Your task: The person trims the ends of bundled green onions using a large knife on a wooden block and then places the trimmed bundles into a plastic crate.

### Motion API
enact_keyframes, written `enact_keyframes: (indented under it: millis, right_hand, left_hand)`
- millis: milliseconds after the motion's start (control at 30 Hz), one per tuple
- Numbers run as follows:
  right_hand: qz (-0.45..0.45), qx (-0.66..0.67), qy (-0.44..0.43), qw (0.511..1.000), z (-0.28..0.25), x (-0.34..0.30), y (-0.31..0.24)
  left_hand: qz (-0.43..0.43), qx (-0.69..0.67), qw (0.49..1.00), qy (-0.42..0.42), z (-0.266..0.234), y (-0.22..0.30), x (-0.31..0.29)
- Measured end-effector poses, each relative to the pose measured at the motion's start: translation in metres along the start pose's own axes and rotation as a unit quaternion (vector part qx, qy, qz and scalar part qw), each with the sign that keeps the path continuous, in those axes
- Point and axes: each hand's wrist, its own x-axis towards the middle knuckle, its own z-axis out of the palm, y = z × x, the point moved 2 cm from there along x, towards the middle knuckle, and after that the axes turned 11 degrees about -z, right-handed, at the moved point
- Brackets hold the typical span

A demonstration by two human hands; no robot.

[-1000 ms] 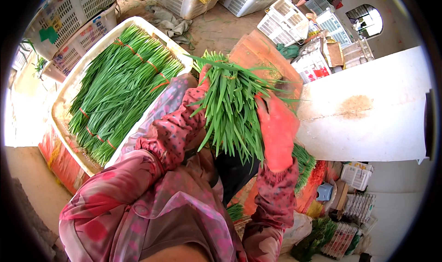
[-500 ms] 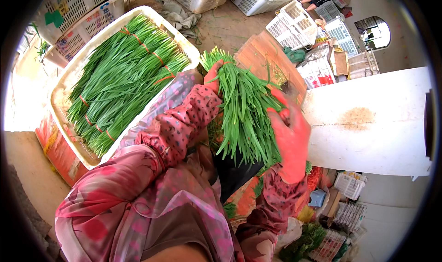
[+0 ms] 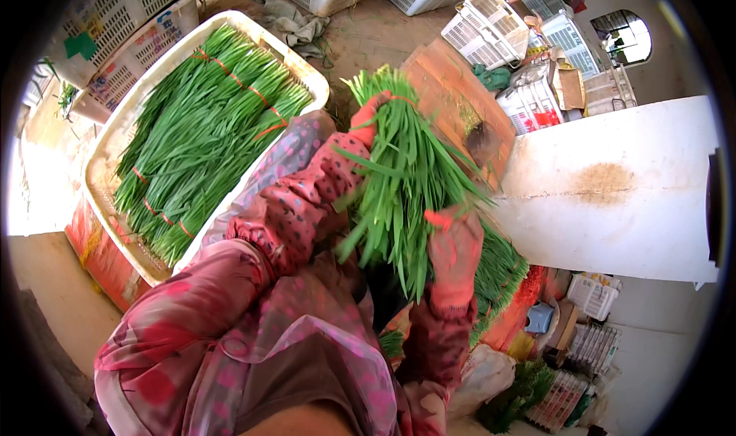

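Note:
A thick bunch of green garlic chives [image 3: 402, 183] hangs upright in front of me, with a red band near its pale top end. My left hand [image 3: 370, 118], in a red glove, is closed around the bunch at that band. Its leaves spread downward, some swinging loose and blurred. At the right side of the lower leaves is my red-gloved right hand [image 3: 455, 256], open, one finger stretched to the left against them. Its other fingers are partly blurred. More loose chives [image 3: 498, 271] lie in a pile behind the right hand.
Left of me stands a white plastic crate [image 3: 316, 80] filled with red-banded chive bunches [image 3: 207, 137]. A wooden board [image 3: 452, 91] lies beyond my hands, next to a white panel [image 3: 613, 191] on the right. Several white crates [image 3: 487, 28] stand farther back.
My right hand has moved down and left along the leaves. The bunch has swung and shifted slightly right, its leaves fanning out, while my left hand keeps its hold. The chive pile behind shows more.

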Motion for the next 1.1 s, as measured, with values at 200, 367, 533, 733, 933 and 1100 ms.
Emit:
enact_keyframes:
  millis: [200, 367, 533, 733, 933, 1100]
  right_hand:
    - [-0.01, -0.187, 0.124, 0.974, -0.011, -0.015, -0.023]
    - [0.219, -0.177, -0.242, 0.928, -0.001, -0.038, -0.005]
    - [0.345, -0.163, -0.333, 0.862, 0.008, -0.069, -0.026]
    - [-0.046, -0.319, 0.084, 0.943, -0.03, -0.016, -0.04]
    - [-0.236, -0.432, 0.105, 0.864, -0.015, 0.057, 0.0]
    - [-0.327, -0.318, 0.147, 0.878, -0.025, 0.049, -0.026]
  left_hand:
    - [-0.03, -0.005, 0.998, -0.048, 0.026, -0.021, 0.005]
    - [-0.05, 0.034, 0.994, -0.086, 0.017, -0.01, -0.001]
    - [-0.138, 0.051, 0.971, -0.187, 0.018, 0.003, -0.026]
    - [-0.131, 0.14, 0.963, -0.187, 0.021, -0.006, -0.06]
    - [-0.18, 0.123, 0.964, -0.154, 0.051, -0.044, -0.091]
    - [-0.186, 0.062, 0.959, -0.203, 0.047, -0.04, -0.085]
